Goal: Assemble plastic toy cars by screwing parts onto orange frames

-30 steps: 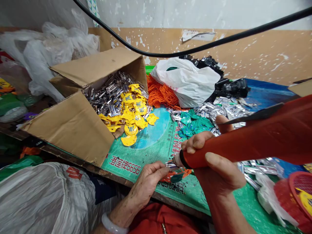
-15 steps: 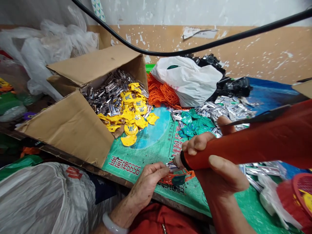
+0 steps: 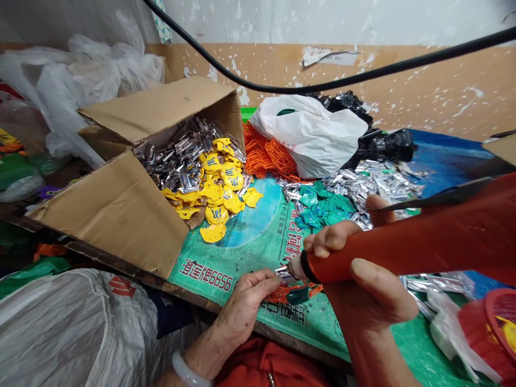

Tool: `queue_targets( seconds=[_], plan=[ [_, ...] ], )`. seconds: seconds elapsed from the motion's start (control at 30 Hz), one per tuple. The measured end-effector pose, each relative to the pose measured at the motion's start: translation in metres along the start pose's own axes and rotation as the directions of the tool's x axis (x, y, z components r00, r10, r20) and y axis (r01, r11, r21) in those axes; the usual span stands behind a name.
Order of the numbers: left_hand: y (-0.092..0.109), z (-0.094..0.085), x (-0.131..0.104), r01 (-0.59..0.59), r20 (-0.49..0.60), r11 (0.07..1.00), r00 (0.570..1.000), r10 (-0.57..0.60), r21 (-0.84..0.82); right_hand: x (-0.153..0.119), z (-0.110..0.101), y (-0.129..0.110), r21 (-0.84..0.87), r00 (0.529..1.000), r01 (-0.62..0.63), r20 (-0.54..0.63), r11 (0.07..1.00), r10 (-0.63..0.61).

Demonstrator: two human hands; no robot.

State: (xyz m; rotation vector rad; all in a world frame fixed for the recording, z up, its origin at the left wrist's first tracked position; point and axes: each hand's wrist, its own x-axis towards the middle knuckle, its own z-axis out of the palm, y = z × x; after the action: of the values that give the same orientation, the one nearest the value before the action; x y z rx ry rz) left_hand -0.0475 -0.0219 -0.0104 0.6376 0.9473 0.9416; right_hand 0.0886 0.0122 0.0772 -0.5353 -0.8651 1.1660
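Observation:
My right hand [image 3: 363, 285] is wrapped round a red electric screwdriver [image 3: 403, 242], which lies nearly level and points left. Its pale nose meets a small silver part [image 3: 285, 274], and the very tip cannot be made out there. The near end of this part is pinched between the thumb and fingers of my left hand [image 3: 250, 295]. Just below the part, an orange plastic frame [image 3: 278, 294] with a dark green piece [image 3: 298, 295] on it lies partly hidden by my hands.
An open cardboard box [image 3: 121, 215] on its side spills silver parts [image 3: 177, 156] and yellow pieces [image 3: 231, 174]. Green pieces [image 3: 322, 207], orange mesh pieces [image 3: 266, 153] and a white bag [image 3: 310, 134] lie behind my hands. A black cable [image 3: 282, 88] hangs across the top. A red basket [image 3: 492, 328] stands right.
The screwdriver and my right hand have shifted slightly to the right. My left hand keeps its pinch on the silver part. The hanging cable has swung a little.

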Motion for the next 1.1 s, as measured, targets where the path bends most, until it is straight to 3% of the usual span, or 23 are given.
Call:
queue_targets(
  seconds=[0.47,0.77,1.1],
  plan=[
    [0.001,0.0,-0.001,-0.044,-0.027,0.996,0.999,0.046,0.077,0.0,-0.001,-0.002,-0.005,1.0,-0.001,0.007,1.0,0.001],
    [0.009,0.001,-0.003,-0.086,-0.059,0.955,0.993,0.107,0.285,-0.001,-0.003,-0.002,-0.027,1.0,0.005,0.016,1.0,-0.004],
    [0.023,0.008,-0.008,-0.174,-0.05,0.824,0.97,0.238,0.539,-0.001,-0.002,-0.002,-0.025,0.999,0.009,0.043,1.0,-0.008]
  ],
)
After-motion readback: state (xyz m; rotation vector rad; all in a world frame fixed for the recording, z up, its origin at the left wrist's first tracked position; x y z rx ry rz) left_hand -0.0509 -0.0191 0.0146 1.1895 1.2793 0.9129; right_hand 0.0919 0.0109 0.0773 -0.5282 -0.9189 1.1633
